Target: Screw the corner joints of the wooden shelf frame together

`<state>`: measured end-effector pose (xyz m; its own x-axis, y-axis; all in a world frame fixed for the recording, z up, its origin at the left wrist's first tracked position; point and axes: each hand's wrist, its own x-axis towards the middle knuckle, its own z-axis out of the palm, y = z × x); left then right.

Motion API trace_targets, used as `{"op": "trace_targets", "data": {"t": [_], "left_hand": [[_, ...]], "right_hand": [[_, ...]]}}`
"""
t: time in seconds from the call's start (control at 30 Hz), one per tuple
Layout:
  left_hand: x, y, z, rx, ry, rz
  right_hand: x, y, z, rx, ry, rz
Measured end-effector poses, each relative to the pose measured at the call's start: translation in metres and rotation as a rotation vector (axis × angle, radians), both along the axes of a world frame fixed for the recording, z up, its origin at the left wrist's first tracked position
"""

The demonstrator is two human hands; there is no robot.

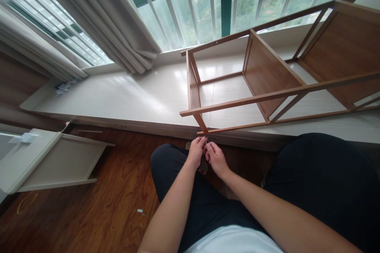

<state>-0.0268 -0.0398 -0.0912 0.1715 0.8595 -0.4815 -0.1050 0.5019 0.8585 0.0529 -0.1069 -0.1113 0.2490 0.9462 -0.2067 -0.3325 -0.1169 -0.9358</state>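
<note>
A brown wooden shelf frame [237, 102] lies on its side along the window ledge, its end pointing toward the left. Just below its near lower corner, my left hand [196, 151] is closed with fingertips pinched together. My right hand [216, 158] is beside it, also closed, thumb and forefinger pinching. Between the fingertips shows a thin, light-coloured sliver [205, 140], too small to name; which hand bears it is hard to tell. Both hands are over my lap, close to the ledge's front edge.
The pale window ledge [118, 97] runs across under barred windows and a beige curtain [118, 16]. On the left, a white cabinet-like piece [74, 158] stands on the wooden floor [118, 189]. A white scrap [140, 211] and yellow cord [26, 203] lie on the floor.
</note>
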Motion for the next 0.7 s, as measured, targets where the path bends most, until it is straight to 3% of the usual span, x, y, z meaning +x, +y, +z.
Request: {"op": "trace_targets", "data": {"t": [0.13, 0.23, 0.33, 0.53, 0.7], "left_hand": [[0.001, -0.001, 0.001, -0.017, 0.007, 0.028], [0.000, -0.002, 0.001, -0.025, 0.032, -0.012], [-0.002, -0.002, 0.001, 0.001, 0.066, -0.033], [-0.004, 0.000, -0.001, 0.067, 0.141, -0.040], [-0.004, -0.003, 0.000, 0.040, 0.109, -0.059]], "right_hand": [[-0.005, 0.003, 0.000, -0.104, 0.395, 0.037], [-0.005, 0.004, 0.003, -0.184, 0.777, 0.105], [0.000, 0.005, 0.006, -0.220, 1.031, 0.163], [0.004, 0.006, 0.006, -0.225, 1.213, 0.223], [-0.001, 0.004, 0.005, -0.236, 1.115, 0.173]]}}
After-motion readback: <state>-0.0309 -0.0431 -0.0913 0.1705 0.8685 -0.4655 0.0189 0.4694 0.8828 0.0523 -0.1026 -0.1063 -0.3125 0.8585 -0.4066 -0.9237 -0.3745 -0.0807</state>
